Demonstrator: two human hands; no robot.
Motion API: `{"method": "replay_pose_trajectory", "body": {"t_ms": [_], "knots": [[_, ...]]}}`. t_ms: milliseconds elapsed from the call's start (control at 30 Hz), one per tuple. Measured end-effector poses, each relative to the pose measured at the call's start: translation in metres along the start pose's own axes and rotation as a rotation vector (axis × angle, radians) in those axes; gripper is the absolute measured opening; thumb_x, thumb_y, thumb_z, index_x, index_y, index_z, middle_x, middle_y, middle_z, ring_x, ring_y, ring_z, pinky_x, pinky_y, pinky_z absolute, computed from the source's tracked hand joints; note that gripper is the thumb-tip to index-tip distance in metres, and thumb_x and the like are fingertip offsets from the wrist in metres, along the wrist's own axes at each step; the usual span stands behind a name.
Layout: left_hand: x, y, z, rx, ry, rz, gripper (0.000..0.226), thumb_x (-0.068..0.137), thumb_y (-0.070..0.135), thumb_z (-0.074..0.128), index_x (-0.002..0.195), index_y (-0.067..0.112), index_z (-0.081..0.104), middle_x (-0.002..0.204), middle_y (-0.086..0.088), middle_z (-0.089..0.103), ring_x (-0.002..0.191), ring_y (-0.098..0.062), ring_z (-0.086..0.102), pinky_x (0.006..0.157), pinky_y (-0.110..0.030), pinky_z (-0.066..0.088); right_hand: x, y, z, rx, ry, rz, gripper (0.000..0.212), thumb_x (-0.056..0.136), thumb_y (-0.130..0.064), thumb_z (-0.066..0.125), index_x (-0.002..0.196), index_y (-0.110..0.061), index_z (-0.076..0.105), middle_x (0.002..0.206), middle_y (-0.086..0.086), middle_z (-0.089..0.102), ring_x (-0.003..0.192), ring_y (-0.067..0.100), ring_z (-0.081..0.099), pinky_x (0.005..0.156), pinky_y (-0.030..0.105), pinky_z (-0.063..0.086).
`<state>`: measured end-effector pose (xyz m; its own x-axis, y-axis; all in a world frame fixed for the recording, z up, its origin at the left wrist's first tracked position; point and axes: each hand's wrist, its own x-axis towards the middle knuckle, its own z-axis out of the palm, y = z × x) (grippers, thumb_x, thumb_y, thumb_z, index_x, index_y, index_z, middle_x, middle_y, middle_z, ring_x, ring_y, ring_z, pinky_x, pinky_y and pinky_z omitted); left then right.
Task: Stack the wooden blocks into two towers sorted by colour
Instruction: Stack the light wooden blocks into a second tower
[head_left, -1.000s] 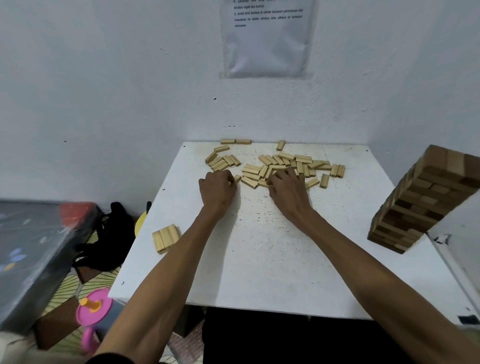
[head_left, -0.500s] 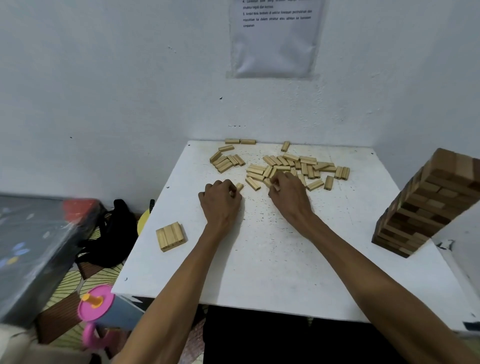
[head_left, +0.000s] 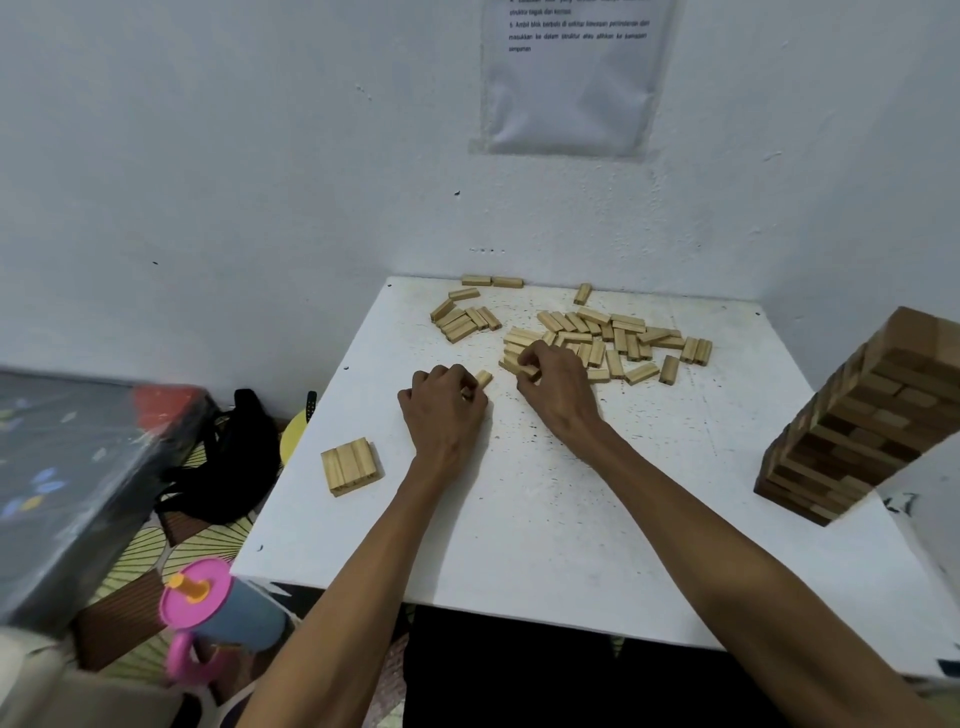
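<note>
Several light wooden blocks (head_left: 618, 338) lie scattered at the back of the white table (head_left: 545, 519). My left hand (head_left: 444, 402) rests on the table with its fingers curled around a light block (head_left: 484, 378) whose end sticks out. Beside it, my right hand (head_left: 558, 387) pinches a light block (head_left: 522, 368) at the near edge of the pile. Three light blocks (head_left: 352, 466) lie side by side as a flat layer near the table's left edge. A tall tower of dark brown blocks (head_left: 862, 426) stands at the right edge.
A white wall with a taped paper sheet (head_left: 571, 78) closes the back. Left of the table, on the floor, are a black bag (head_left: 228, 457), a dark box (head_left: 67, 467) and a grey cup with a pink lid (head_left: 218, 608).
Both hands have drawn back from the pile toward me, each closed on a light block. The view has shifted slightly.
</note>
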<state>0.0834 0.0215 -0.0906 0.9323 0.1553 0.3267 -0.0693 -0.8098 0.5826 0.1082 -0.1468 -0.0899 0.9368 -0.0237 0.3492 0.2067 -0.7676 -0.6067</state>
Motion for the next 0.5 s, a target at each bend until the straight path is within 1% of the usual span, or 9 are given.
{"method": "replay_pose_trajectory", "body": {"t_ms": [100,200,333,400,500], "knots": [[-0.009,0.002,-0.002,-0.052,0.002,-0.017,0.012,0.087,0.03,0.061,0.084,0.027,0.072,0.085,0.011,0.067,0.092,-0.017,0.053,0.081,-0.039,0.037,-0.01,-0.002,-0.01,0.037,0.014,0.019,0.017,0.088,-0.009,0.071,0.105,-0.011,0.069,0.097,0.003,0.07,0.089,0.021,0.064,0.077,0.044,0.057],[-0.023,0.003,-0.01,-0.086,0.011,-0.005,0.011,0.088,0.031,0.062,0.083,0.028,0.071,0.084,0.013,0.065,0.091,-0.013,0.051,0.081,-0.037,0.036,-0.033,-0.008,-0.025,0.051,0.017,0.014,0.02,0.086,-0.011,0.072,0.106,-0.014,0.07,0.095,-0.001,0.07,0.086,0.018,0.063,0.073,0.04,0.056],[-0.05,-0.001,-0.027,-0.093,-0.004,0.033,0.008,0.09,0.03,0.067,0.084,0.027,0.071,0.085,0.013,0.066,0.092,-0.012,0.05,0.079,-0.033,0.028,-0.079,-0.012,-0.04,0.067,-0.025,0.009,0.032,0.086,-0.012,0.073,0.117,-0.016,0.07,0.102,-0.002,0.071,0.092,0.016,0.06,0.079,0.033,0.051],[-0.066,-0.003,-0.033,-0.077,-0.022,0.044,0.007,0.09,0.031,0.068,0.084,0.028,0.072,0.087,0.014,0.068,0.094,-0.013,0.052,0.079,-0.034,0.03,-0.101,-0.01,-0.045,0.081,-0.06,-0.008,0.032,0.087,-0.013,0.074,0.118,-0.018,0.071,0.104,-0.003,0.071,0.094,0.016,0.059,0.082,0.032,0.05],[-0.089,-0.01,-0.04,-0.037,-0.038,0.065,0.006,0.088,0.031,0.07,0.082,0.029,0.072,0.088,0.015,0.069,0.094,-0.014,0.055,0.078,-0.037,0.036,-0.125,-0.01,-0.048,0.085,-0.089,-0.034,0.028,0.087,-0.013,0.076,0.115,-0.018,0.074,0.103,-0.006,0.071,0.098,0.016,0.059,0.085,0.03,0.048]]}}
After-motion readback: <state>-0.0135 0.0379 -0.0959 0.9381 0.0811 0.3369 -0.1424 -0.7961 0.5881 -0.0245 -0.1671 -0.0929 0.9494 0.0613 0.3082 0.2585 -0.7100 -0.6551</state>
